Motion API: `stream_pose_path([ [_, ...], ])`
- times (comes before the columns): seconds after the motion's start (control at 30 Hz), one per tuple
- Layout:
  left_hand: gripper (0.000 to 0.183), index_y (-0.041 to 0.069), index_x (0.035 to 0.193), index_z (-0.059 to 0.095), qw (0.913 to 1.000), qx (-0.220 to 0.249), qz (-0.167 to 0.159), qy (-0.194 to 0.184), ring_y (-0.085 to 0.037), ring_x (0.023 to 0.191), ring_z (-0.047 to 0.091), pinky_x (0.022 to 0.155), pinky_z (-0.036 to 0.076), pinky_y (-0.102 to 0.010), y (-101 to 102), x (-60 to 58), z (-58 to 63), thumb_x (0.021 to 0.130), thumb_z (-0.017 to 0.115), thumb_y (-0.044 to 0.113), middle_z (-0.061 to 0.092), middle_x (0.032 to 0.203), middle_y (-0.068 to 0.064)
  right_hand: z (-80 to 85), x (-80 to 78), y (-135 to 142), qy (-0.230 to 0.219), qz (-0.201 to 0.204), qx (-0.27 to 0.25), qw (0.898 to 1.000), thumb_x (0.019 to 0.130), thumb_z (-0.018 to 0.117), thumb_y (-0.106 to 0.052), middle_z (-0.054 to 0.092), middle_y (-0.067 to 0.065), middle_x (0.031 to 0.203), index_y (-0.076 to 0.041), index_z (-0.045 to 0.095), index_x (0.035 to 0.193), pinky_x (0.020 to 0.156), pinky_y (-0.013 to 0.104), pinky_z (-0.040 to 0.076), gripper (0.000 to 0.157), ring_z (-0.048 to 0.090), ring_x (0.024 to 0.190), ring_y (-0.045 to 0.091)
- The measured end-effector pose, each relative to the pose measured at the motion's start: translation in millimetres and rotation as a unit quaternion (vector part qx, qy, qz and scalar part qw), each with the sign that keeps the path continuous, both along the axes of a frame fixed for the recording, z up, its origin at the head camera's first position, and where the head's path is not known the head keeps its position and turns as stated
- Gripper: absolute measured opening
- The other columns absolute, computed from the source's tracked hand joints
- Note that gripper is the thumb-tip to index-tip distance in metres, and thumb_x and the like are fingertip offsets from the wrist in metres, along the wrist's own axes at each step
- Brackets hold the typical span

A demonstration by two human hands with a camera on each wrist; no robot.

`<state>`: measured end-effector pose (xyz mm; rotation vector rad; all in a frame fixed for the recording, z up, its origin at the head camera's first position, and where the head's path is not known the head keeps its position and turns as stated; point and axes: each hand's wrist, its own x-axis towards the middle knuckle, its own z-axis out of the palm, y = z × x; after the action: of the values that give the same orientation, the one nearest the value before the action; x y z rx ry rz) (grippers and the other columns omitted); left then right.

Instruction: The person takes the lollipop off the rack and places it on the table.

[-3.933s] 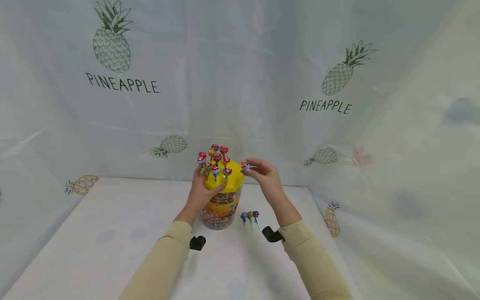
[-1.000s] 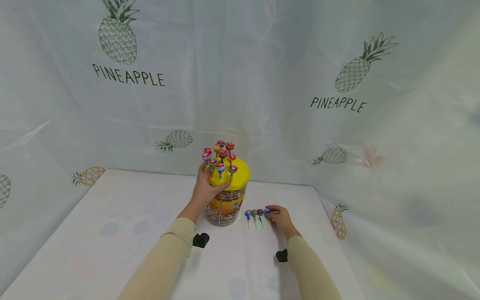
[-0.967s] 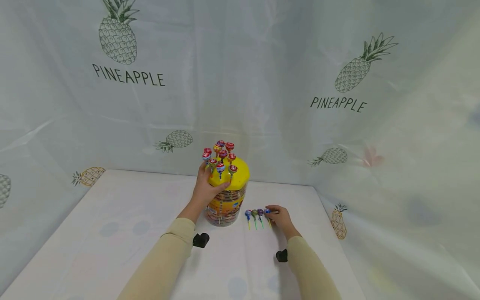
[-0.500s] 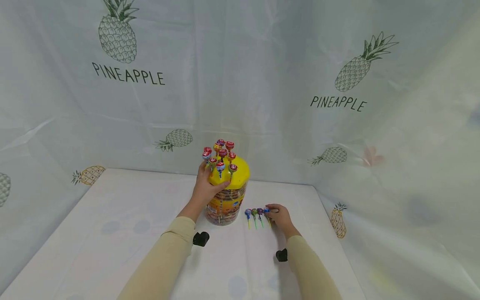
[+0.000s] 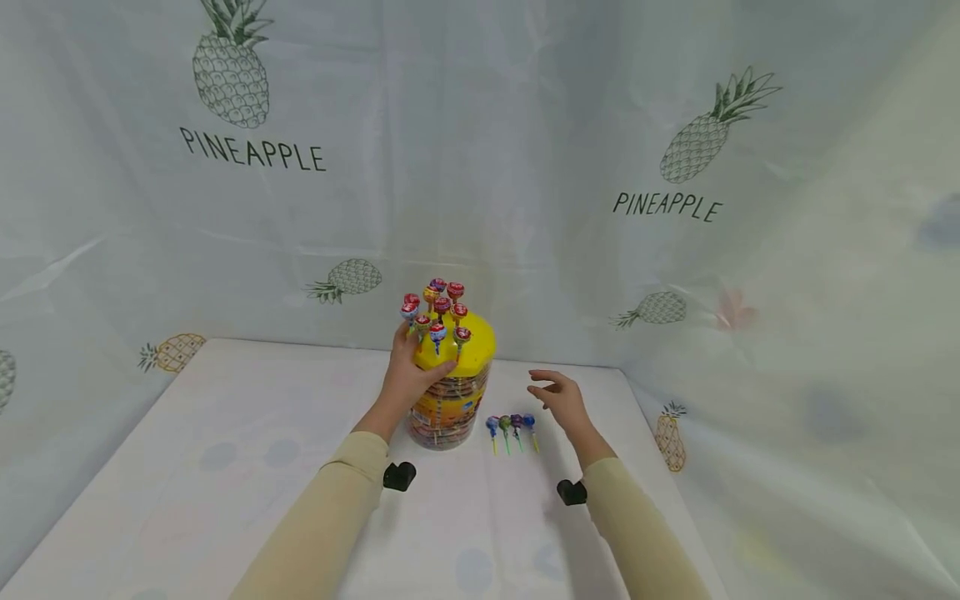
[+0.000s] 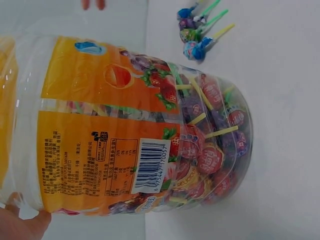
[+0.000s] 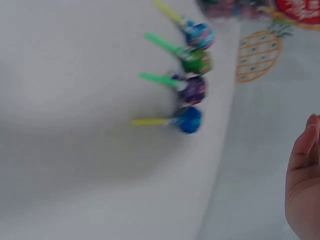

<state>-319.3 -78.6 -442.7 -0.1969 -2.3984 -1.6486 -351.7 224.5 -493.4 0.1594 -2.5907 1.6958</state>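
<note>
A clear candy jar with a yellow lid and an orange label stands upright on the table. Several wrapped lollipops stick up from the lid. My left hand grips the jar at the lid's left side, thumb across the front. To the jar's right, several more lollipops lie in a row on the table, sticks toward me; the rightmost is a blue lollipop with a yellow stick. My right hand hovers above and right of that row, holding nothing, its thumb and fingers apart.
The white table reaches back to a pale curtain printed with pineapples. Lollipops with yellow and green sticks fill the jar's bottom, visible in the left wrist view. A black strap piece sits at the right wrist.
My right hand brought a lollipop down from beside the lid to the row's right end, let it go and rose away from it. My left hand keeps its hold on the jar.
</note>
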Motion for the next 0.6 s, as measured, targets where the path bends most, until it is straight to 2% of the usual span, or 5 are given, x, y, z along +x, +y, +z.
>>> stream_pose_path([
  [0.13, 0.088, 0.017, 0.153, 0.029, 1.0, 0.0, 0.0, -0.004, -0.036, 0.142, 0.019, 0.111, 0.028, -0.056, -0.5, 1.5, 1.5, 0.084, 0.073, 0.05, 0.002, 0.161, -0.006, 23.4, 4.4, -10.2, 0.023, 0.017, -0.021, 0.999, 0.091, 0.07, -0.018, 0.063, 0.008, 0.122, -0.014, 0.068, 0.121, 0.065, 0.028, 0.052, 0.03, 0.059, 0.091, 0.028],
  [0.2, 0.089, 0.017, 0.153, 0.029, 1.0, -0.002, 0.001, -0.009, -0.035, 0.142, 0.019, 0.111, 0.028, -0.056, -0.8, 1.7, 1.2, 0.084, 0.073, 0.05, 0.002, 0.161, -0.006, 35.0, 7.3, -16.7, 0.038, 0.027, -0.028, 0.999, 0.091, 0.071, -0.018, 0.064, 0.005, 0.121, -0.015, 0.069, 0.12, 0.066, 0.03, 0.054, 0.029, 0.06, 0.09, 0.026],
  [0.33, 0.088, 0.017, 0.153, 0.029, 0.9999, -0.001, 0.003, -0.014, -0.036, 0.142, 0.019, 0.111, 0.028, -0.056, -1.0, 2.1, 1.0, 0.084, 0.073, 0.049, 0.002, 0.161, -0.006, 59.5, 14.2, -32.7, 0.065, 0.054, -0.047, 0.995, 0.091, 0.071, -0.017, 0.065, 0.008, 0.119, -0.014, 0.069, 0.119, 0.069, 0.035, 0.055, 0.029, 0.061, 0.09, 0.025],
  [0.43, 0.087, 0.016, 0.153, 0.03, 0.9999, 0.001, 0.004, -0.013, -0.036, 0.142, 0.019, 0.111, 0.028, -0.057, -0.6, 2.3, 1.2, 0.084, 0.073, 0.048, 0.002, 0.161, -0.006, 77.4, 19.5, -46.0, 0.077, 0.073, -0.067, 0.992, 0.09, 0.071, -0.015, 0.066, 0.011, 0.117, -0.011, 0.069, 0.119, 0.069, 0.034, 0.056, 0.029, 0.061, 0.09, 0.025],
  [0.6, 0.086, 0.015, 0.152, 0.031, 1.0, 0.002, 0.005, -0.006, -0.036, 0.142, 0.021, 0.111, 0.03, -0.055, 0.8, 2.3, 1.3, 0.084, 0.073, 0.047, 0.002, 0.161, -0.005, 101.4, 26.3, -67.8, 0.083, 0.1, -0.097, 0.987, 0.09, 0.07, -0.011, 0.065, 0.012, 0.117, -0.006, 0.068, 0.119, 0.074, 0.034, 0.057, 0.029, 0.06, 0.093, 0.025],
])
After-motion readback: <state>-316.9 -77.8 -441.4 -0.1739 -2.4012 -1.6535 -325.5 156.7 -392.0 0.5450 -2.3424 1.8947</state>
